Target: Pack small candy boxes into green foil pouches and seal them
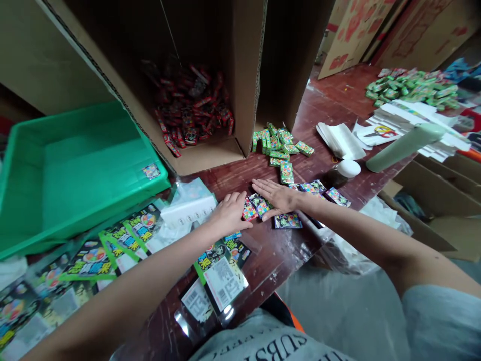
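Observation:
On the dark red table, a red small printed box (249, 209) and a dark small printed box (260, 204) lie side by side between my hands. My left hand (232, 213) rests against the red box's left side, fingers stretched out. My right hand (277, 196) lies flat with straight fingers, partly over the dark box and hiding its right side. Another dark box (287, 220) sits just below my right hand. More dark boxes (312, 187) lie beyond my right wrist. A loose group of green boxes (278, 145) is spread above my hands.
A cardboard carton (240, 75) with red-wrapped pieces (195, 110) stands behind. At the left is a green tray (86, 145), with printed packets (131, 233) in front. A white-capped jar (347, 169), a pale green cylinder (406, 148) and scissors (381, 132) are at the right.

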Tool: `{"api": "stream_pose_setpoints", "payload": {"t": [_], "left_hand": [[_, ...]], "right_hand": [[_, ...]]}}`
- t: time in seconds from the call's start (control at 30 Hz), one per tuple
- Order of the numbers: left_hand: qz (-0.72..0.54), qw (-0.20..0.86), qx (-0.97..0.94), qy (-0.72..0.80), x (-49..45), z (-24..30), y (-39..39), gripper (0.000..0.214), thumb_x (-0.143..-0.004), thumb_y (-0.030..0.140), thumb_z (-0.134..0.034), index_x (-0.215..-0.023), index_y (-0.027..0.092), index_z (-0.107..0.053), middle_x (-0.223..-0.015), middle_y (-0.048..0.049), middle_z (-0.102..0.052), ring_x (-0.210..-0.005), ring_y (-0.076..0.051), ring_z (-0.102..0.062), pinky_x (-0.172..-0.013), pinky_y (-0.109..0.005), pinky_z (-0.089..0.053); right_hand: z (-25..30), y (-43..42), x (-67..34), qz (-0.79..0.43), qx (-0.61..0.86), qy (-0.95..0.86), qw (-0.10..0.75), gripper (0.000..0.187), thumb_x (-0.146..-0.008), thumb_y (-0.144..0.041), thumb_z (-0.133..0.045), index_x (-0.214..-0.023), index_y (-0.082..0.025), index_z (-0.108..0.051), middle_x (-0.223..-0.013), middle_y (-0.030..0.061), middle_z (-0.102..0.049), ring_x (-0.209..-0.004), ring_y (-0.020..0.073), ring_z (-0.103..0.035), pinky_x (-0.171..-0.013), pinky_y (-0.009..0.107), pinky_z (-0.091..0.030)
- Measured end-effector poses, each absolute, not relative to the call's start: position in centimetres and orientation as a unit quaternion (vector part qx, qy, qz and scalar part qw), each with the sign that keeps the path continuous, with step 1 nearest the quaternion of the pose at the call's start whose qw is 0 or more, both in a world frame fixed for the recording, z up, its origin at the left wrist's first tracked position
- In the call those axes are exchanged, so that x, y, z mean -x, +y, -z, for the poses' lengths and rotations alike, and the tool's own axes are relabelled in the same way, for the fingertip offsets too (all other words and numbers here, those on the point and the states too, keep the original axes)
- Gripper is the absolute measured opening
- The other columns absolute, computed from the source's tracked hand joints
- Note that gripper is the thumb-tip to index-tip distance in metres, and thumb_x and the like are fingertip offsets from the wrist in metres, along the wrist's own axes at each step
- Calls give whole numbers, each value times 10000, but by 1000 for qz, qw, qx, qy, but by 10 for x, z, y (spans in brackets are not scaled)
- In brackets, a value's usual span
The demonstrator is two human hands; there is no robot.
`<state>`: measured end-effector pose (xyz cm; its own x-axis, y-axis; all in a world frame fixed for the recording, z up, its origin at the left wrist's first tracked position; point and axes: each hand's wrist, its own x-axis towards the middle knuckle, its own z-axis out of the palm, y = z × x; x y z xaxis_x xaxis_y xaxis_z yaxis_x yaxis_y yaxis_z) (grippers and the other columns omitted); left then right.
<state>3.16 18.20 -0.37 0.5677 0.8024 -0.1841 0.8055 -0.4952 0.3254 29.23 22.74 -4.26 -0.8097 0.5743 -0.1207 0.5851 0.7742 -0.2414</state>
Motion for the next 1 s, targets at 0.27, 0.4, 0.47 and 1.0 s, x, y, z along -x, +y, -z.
{"api": "stream_pose_setpoints", "payload": {"t": [0.27, 0.4, 0.47, 1.0], "left_hand": [[133, 204, -946, 213, 45, -48, 106, 1037, -639, 313, -804, -1571, 278, -352, -1671, -122, -338, -1558, -382, -238, -1270, -581, -19], [117, 175, -961, 177, 49, -43, 79, 706, -818, 153, -621, -1501, 254, -473, -1549, -116, -526, -1496, -302, -396, -1284, -518, -61], [109, 139, -966, 188, 42, -46, 74, 589, -907, 151, -544, -1488, 224, -484, -1480, -132, -583, -1439, -288, -464, -1280, -516, -90], [-45, 144, -857, 493, 59, -16, 46, 871, -800, 578, -752, -1498, 175, -423, -1527, -182, -473, -1404, -378, -436, -1177, -538, -374]], "right_hand": [[28, 229, -285, 164, -298, 940, 25, 1387, -685, -892, -641, -1652, -124, -10, -1720, 208, 15, -1586, 416, -70, -1256, 618, -115], [24, 228, -264, 166, -279, 946, 22, 1406, -668, -901, -645, -1652, -130, -2, -1718, 209, 16, -1586, 416, -60, -1245, 656, -11], [19, 228, -259, 161, -284, 945, 12, 1417, -662, -904, -646, -1651, -133, 14, -1718, 207, 14, -1585, 424, -50, -1224, 682, 58], [4, 236, -263, 179, -306, 933, 64, 1179, -695, -478, -847, -1632, -144, -215, -1527, 206, -494, -1429, 431, -399, -1212, 682, -147]]}}
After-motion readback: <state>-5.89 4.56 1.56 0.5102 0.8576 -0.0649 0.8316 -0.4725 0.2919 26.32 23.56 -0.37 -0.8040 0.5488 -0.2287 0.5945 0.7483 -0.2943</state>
